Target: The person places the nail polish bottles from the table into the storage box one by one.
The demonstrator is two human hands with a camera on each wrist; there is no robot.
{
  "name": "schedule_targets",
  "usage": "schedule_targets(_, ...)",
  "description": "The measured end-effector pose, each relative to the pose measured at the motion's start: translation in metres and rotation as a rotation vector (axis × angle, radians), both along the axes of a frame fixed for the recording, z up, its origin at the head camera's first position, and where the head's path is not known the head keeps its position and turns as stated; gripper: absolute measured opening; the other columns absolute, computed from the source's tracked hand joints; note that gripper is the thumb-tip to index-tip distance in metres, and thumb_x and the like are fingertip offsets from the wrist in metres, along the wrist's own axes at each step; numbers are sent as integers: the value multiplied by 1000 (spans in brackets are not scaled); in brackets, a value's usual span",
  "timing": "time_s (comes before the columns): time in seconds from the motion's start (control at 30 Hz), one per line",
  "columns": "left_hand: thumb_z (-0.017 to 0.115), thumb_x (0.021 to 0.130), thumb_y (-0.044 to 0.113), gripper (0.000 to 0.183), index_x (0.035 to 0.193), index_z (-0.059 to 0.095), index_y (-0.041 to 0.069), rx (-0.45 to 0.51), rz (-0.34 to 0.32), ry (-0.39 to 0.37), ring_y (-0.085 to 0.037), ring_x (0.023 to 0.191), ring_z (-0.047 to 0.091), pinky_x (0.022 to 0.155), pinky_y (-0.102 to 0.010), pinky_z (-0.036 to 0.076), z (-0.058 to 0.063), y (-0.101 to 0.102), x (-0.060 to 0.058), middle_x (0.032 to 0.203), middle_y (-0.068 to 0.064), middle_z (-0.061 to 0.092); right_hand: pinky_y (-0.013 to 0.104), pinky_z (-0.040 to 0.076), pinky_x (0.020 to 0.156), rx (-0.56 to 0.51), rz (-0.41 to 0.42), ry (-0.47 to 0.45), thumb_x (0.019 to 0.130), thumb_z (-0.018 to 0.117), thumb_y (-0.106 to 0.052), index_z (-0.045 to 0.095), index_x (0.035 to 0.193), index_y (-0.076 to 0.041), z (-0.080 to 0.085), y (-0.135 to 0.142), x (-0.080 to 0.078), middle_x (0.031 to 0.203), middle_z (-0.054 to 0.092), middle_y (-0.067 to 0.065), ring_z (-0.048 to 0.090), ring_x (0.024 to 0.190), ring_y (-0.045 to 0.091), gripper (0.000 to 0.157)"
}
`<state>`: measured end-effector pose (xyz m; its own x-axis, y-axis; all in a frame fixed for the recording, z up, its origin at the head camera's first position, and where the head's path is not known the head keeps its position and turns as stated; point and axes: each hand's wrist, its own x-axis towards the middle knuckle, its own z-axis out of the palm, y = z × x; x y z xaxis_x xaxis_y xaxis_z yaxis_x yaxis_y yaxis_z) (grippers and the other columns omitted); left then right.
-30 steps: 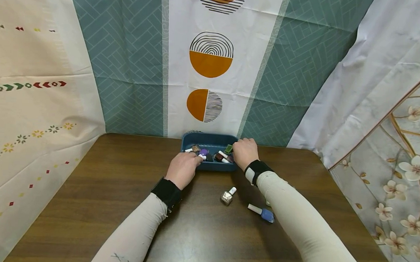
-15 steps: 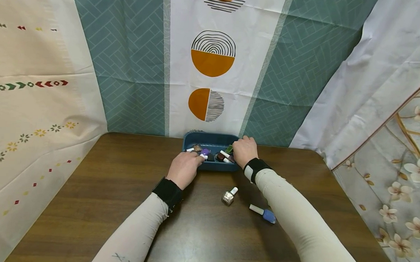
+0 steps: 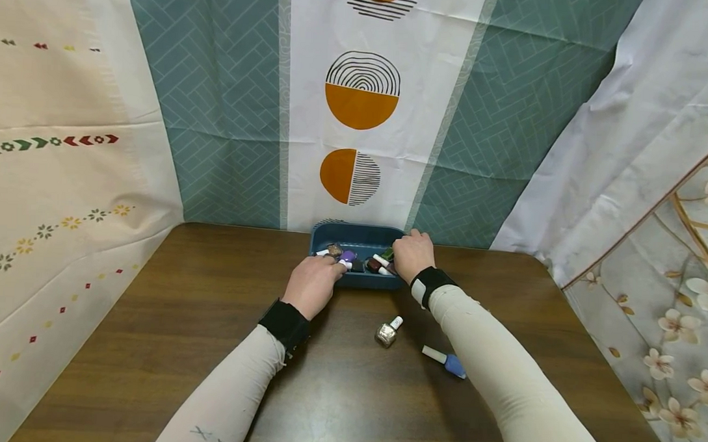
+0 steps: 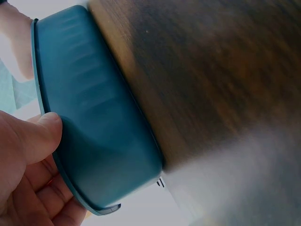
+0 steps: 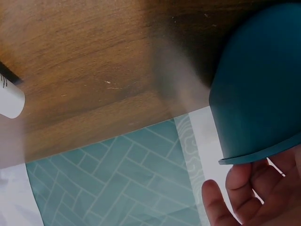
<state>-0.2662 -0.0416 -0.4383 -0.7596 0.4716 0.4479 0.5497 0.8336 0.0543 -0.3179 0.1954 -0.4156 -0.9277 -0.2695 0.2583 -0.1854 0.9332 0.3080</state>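
Note:
A dark blue-teal plastic bin [image 3: 358, 281] stands at the table's back edge, holding several nail polish bottles, among them a purple bottle [image 3: 348, 256] and a green bottle [image 3: 388, 254]. My left hand [image 3: 312, 284] grips its front left rim. In the left wrist view the thumb [image 4: 44, 134] presses the outer wall, and the other fingers curl behind the rim. At the right end, my right hand [image 3: 413, 255] holds the rim. Its curled fingers [image 5: 240, 181] show against the rim in the right wrist view. The right thumb is hidden.
A glittery nail polish bottle [image 3: 386, 335] lies on the wooden table [image 3: 210, 326] in front of the bin. Further right, a blue nail polish bottle [image 3: 454, 365] lies beside the right forearm. A patterned cloth [image 3: 234, 139] hangs behind the table.
The head view has shifted slightly, so the scene sits a little further right. My right hand has moved slightly left over the bin's end. My left hand stays at the rim.

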Motion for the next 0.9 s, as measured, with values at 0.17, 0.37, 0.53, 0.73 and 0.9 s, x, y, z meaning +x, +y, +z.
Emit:
schedule_targets(0.17,62,90,23,16,104,71,21,-2,0,-7,-16,88,63,89,-36,49,0,0,-1,93,2,70,42,44,68,-2,-14,-3,85,63,-18,67,67,-17,0,0,1,67,64,4,47,73,25,19)
schedule_targets(0.37,61,90,23,17,104,71,21,-7,1,-26,-16,88,63,90,-36,49,1,0,-1,94,1,70,43,44,69,2,-19,4,83,65,-20,70,70,-16,-3,-1,0,71,66,4,48,75,25,15)
schedule_targets(0.53,61,91,23,17,104,71,20,-10,3,-26,-16,88,63,90,-36,49,2,0,-1,94,1,71,42,43,68,0,-16,19,83,66,-21,70,71,-15,-4,-1,1,70,66,5,48,75,25,13)
schedule_targets(0.73,61,91,24,17,104,71,21,-10,3,-21,-16,85,63,89,-35,50,2,0,0,93,2,70,41,42,66,4,-11,20,83,66,-21,69,70,-15,-4,-1,3,69,64,5,46,73,25,15)
schedule_targets(0.9,62,90,22,17,104,71,20,-7,-1,-27,-16,85,63,89,-36,50,3,-1,1,92,1,70,39,40,64,-19,6,16,85,65,-21,67,66,-17,0,1,6,66,59,3,45,70,24,19)
